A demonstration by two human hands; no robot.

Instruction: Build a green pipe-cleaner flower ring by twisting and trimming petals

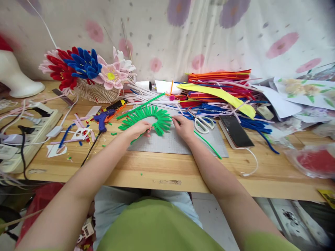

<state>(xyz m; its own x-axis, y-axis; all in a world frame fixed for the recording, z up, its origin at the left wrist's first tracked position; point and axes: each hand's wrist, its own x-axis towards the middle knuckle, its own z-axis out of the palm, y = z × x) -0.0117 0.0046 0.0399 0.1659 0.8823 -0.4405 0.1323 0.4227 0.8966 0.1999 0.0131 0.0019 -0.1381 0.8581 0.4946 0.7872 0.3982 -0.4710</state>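
A curved fringe of green pipe cleaner loops (163, 122) arcs over the grey cutting mat (167, 144). My left hand (142, 128) is closed on the inner edge of this fringe, thumb and fingers pinched. At the right end of the arc, my right hand (183, 127) has its fingertips pinched beside the loops. A green pipe cleaner (208, 143) runs out from under that hand towards the lower right, and its other end seems to lie in the pinch. Another straight green pipe cleaner (142, 105) rests behind the loops. White-handled scissors (203, 123) lie just right of my right hand.
A blue glue gun (104, 119) and scraps lie left of the mat. Pipe cleaner flowers (86, 68) stand behind, near a power strip (39, 136). Bundled pipe cleaners (220, 76) fill the back right, with a phone (237, 130) in front. The table's front edge is close.
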